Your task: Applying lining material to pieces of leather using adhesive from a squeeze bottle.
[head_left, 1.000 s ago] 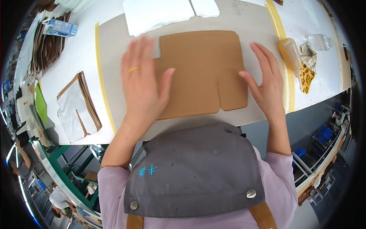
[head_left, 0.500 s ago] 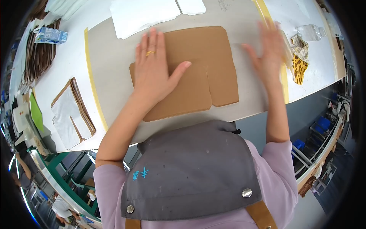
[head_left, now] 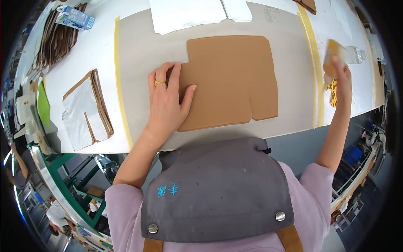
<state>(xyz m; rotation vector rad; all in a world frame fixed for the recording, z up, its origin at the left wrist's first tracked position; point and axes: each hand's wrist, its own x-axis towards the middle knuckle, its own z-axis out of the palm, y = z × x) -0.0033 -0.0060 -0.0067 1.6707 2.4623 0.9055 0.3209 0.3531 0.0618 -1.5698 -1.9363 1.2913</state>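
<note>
A flat brown panel (head_left: 228, 77), apparently leather or fabric, lies on the grey mat (head_left: 138, 92) in front of me. It has a notch at its upper left and a slit near the lower right. My left hand (head_left: 168, 98) rests over its left edge, fingers bent and thumb apart on the brown surface. Off to the right, past the yellow tape, my right hand (head_left: 343, 80) is closed around a yellowish, whitish bottle-like object (head_left: 333, 48), smeared by motion. Beneath that hand lies a yellow cloth (head_left: 333, 94) with dark spots, partly hidden.
White pieces (head_left: 189, 17) lie at the mat's far edge. To the left are stacked grey-and-brown panels (head_left: 84, 113), a blue-white drink carton (head_left: 75, 17) and a row of dark-edged pieces (head_left: 54, 48). A clear plastic bottle (head_left: 356, 55) lies at the right.
My right hand has moved right from above the tape and taken hold of the bottle-like object. The left hand has slid down to the panel's left edge and its fingers have bent.
</note>
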